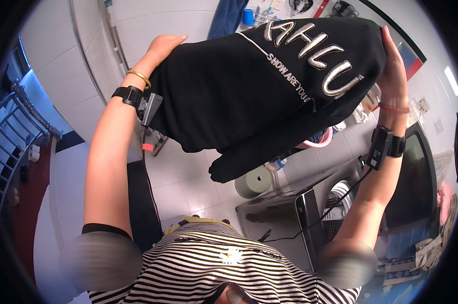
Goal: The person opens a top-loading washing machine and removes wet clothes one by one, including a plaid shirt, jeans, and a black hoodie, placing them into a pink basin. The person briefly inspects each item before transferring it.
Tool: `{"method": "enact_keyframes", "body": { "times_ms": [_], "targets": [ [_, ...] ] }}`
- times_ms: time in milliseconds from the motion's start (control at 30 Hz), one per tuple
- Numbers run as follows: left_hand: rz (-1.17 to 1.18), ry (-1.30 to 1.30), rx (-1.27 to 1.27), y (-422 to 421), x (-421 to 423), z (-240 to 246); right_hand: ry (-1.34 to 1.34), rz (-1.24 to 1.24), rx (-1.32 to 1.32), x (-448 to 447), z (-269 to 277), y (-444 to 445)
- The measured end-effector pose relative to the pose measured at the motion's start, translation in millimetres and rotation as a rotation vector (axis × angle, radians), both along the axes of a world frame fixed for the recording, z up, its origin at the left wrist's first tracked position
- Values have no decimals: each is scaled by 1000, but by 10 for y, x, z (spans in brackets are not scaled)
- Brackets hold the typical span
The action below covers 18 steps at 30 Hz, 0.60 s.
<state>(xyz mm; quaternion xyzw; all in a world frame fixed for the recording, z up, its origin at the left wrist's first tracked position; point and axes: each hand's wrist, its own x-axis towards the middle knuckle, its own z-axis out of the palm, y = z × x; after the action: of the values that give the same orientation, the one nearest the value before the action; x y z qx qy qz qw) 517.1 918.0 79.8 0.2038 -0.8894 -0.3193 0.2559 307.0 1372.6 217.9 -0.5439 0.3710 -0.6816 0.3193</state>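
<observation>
A black long-sleeved top, seemingly a sweatshirt, is spread in the air in front of me. Large padded silver lettering and a smaller line of writing run across it. My left hand grips its left edge, with the thumb showing and the other fingers hidden by the cloth. At the opposite edge, my right hand holds the fabric near the lettering. One sleeve hangs down toward me along the lower side. Both wrists wear strapped black devices with cables.
To the right stands a top-loading washing machine, its dark lid raised and its tub exposed. A greenish stool and a pink basin with dark cloth lie beyond. Metal railings are at far left. A blue towel hangs ahead.
</observation>
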Motion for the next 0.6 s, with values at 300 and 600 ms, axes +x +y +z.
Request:
{"method": "enact_keyframes", "body": {
  "times_ms": [300, 600],
  "targets": [
    [-60, 314, 174, 213, 51, -274, -147, -87, 12, 314, -16, -1161],
    [-249, 652, -486, 1804, 121, -782, -288, -201, -8, 261, -11, -1182]
  ]
}}
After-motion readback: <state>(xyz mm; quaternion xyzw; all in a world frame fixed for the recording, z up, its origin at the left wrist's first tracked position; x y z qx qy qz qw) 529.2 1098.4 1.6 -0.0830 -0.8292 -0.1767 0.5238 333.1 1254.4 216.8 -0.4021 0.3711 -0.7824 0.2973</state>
